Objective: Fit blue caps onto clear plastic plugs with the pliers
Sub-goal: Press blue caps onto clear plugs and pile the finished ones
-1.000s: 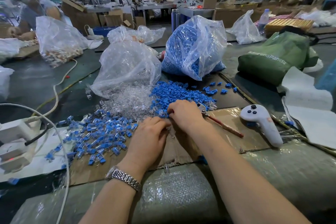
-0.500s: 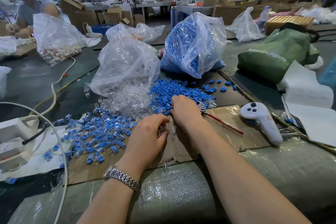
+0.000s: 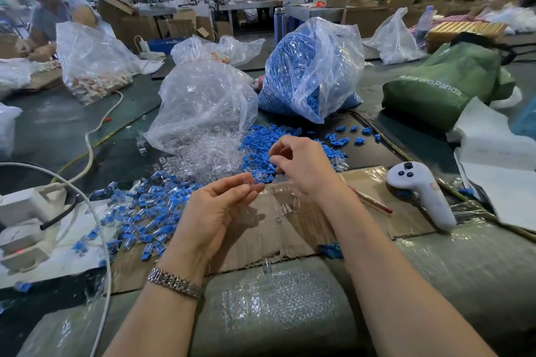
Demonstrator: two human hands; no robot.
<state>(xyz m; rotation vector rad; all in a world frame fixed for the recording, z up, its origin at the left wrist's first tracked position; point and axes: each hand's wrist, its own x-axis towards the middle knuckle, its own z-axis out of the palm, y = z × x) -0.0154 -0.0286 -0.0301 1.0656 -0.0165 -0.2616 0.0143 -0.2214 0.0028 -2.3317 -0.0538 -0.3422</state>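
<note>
My left hand (image 3: 214, 209) is raised over the cardboard sheet (image 3: 290, 229) and pinches a small clear plastic plug (image 3: 251, 182) at its fingertips. My right hand (image 3: 303, 165) hovers over the loose pile of blue caps (image 3: 258, 151), fingers curled toward the thumb; I cannot tell whether a cap sits between them. The pliers (image 3: 374, 203), with red handles, lie on the cardboard, partly hidden under my right forearm. Loose clear plugs (image 3: 208, 153) spill from a clear bag (image 3: 203, 101). Capped plugs (image 3: 145, 211) are heaped to the left.
A big bag of blue caps (image 3: 307, 66) stands behind the pile. A white controller (image 3: 420, 191) lies at the right of the cardboard, a green bag (image 3: 443, 81) beyond it. A white power strip (image 3: 23, 226) and cables lie left. Another person works at far left.
Both hands have lifted off the cardboard. My right hand moved up and back over the blue caps; my left hand rose with the clear plug at its fingertips.
</note>
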